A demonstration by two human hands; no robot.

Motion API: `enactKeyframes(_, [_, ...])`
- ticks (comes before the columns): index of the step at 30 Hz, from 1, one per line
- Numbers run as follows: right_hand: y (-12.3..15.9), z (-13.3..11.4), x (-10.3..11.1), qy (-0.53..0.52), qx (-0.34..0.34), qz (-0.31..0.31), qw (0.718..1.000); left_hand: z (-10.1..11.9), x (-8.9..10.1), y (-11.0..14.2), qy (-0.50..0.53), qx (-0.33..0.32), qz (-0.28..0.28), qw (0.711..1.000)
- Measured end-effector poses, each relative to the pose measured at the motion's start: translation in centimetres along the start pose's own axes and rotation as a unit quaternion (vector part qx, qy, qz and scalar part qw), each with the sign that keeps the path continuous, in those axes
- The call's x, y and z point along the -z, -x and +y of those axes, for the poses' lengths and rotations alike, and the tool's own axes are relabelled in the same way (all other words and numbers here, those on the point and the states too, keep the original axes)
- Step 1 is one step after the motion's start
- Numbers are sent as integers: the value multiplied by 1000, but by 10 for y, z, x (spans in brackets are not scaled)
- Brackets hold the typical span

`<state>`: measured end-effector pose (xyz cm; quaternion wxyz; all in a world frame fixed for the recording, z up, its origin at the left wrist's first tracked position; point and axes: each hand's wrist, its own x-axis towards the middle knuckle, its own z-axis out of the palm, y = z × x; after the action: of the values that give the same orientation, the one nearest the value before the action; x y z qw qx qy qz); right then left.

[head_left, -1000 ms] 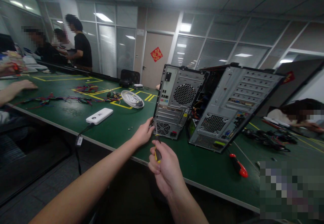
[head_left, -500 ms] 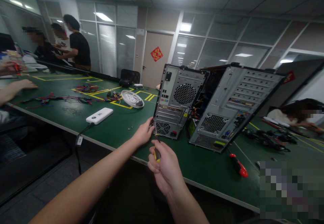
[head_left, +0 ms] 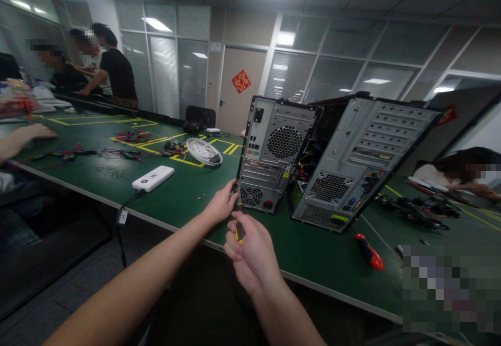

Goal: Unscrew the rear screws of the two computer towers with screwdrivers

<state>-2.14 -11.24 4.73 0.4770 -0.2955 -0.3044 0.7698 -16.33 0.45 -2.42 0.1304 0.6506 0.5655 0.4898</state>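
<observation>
Two desktop computer cases stand side by side with their backs toward me. My left hand has its fingers wrapped round the lower left edge of the left computer case. Closed round the yellow-and-black handle of a screwdriver is my right hand. The screwdriver points up at the case's lower left rear corner, close beside my left fingers; its tip is too small to make out. The right computer case leans to the right, apart from both hands.
On the green table lie a red-and-black screwdriver, black cables, a white power bank, a white round basket, small screws and wired boards. Another person's hand rests at left; other people are further off.
My right hand and the screwdriver have shifted slightly left and the handle's angle has changed a little. My left hand keeps its place on the case.
</observation>
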Motion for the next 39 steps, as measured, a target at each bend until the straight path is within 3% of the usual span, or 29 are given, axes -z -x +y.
enactKeyframes(23, [-4,8,5,-50,3,-2,999,-5,-1,-2,9,-3,0,1000])
enactKeyframes(29, [6,27,23,-5,8,-20,1000,-9,-2,-3,128,-4,-32,991])
enactKeyframes(31, [13,42,29,34,-6,-43,998,-9,0,-7,212,28,11,977])
enactKeyframes(33, [20,62,32,69,-3,-67,995,-8,4,-13,286,78,122,947])
enactKeyframes(36, [28,95,35,120,-14,-118,986,-5,15,-21,386,141,269,871])
enactKeyframes(39, [37,124,40,195,-4,-129,972,-2,33,-27,477,178,344,789])
